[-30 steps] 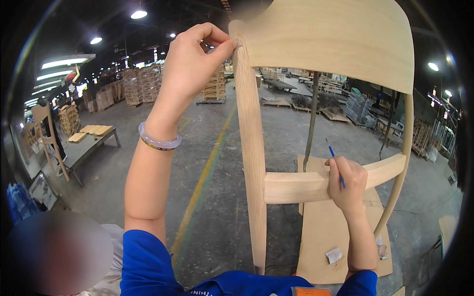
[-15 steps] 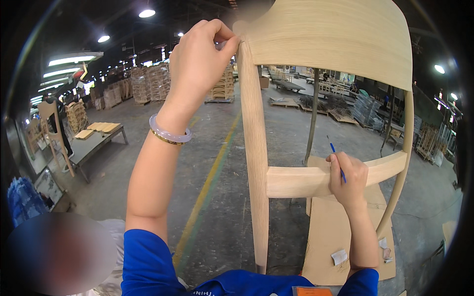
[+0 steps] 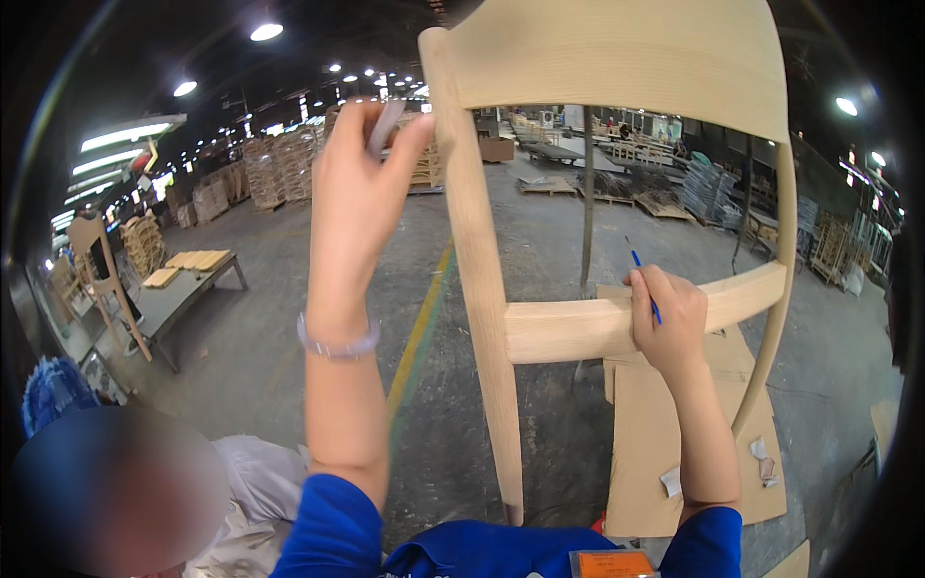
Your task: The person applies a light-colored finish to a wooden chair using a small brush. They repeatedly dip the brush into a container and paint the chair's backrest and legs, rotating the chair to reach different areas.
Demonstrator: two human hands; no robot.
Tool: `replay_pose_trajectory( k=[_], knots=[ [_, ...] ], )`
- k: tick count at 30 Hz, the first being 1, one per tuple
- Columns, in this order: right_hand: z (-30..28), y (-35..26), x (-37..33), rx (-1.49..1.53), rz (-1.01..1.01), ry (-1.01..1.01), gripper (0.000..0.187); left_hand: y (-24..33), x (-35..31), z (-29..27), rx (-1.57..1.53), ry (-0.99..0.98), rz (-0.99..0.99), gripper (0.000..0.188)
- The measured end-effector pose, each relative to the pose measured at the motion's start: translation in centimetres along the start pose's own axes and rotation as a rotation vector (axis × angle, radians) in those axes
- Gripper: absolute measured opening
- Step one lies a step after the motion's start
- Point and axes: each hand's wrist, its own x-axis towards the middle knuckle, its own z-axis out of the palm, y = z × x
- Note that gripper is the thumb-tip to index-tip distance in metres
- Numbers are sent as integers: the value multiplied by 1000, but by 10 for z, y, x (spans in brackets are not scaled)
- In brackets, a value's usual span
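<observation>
Two blue sleeves (image 3: pixel 332 530): nearest, below both grips.
Orange card (image 3: pixel 615 564): below the right grip, between the sleeves.
Bracelet (image 3: pixel 337 344): pale, round the left wrist, below that grip.
Left hand (image 3: pixel 356 193): fingers curled, grasping a pale grey strip (image 3: pixel 384 128) that slants up out of the grip. Thumb tip just beside the left post (image 3: pixel 472 231); touching or apart, cannot tell.
Right hand (image 3: pixel 670 318): fingers folded, grasping a thin blue brush (image 3: pixel 635 257), dark tip above the grip. Covers part of the crossbar (image 3: pixel 568 330); whether it clasps the wood too, cannot tell.
Chair frame (image 3: pixel 501 405): pale wood. Left post right of the left grip, tilted; crossbar runs out both sides of the right grip; broad back panel (image 3: pixel 617 58) above the right grip.
Co-worker (image 3: pixel 255 472): below and left of the left grip, pale clothing, head blurred.
Cardboard (image 3: pixel 646 433): below the right grip, paper scraps (image 3: pixel 672 482) on it.
Bench (image 3: pixel 198 289): left of the left grip, bearing light wood pieces (image 3: pixel 198 260).
Stacks (image 3: pixel 275 169): left of the left grip, farther back, wooden-looking.
Ceiling lamps (image 3: pixel 266 32): far, above and left of the left grip.
</observation>
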Motion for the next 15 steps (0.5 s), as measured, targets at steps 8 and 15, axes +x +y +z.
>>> replay_pose_trajectory(
  k=[8,15],
  knots=[
    [0,1,1,94,17,18,16,23,-111,30,-440,-104,-395,48],
    [1,6,5,233,69,-5,7,27,-111,35,-427,-8,-317,34]
  ],
)
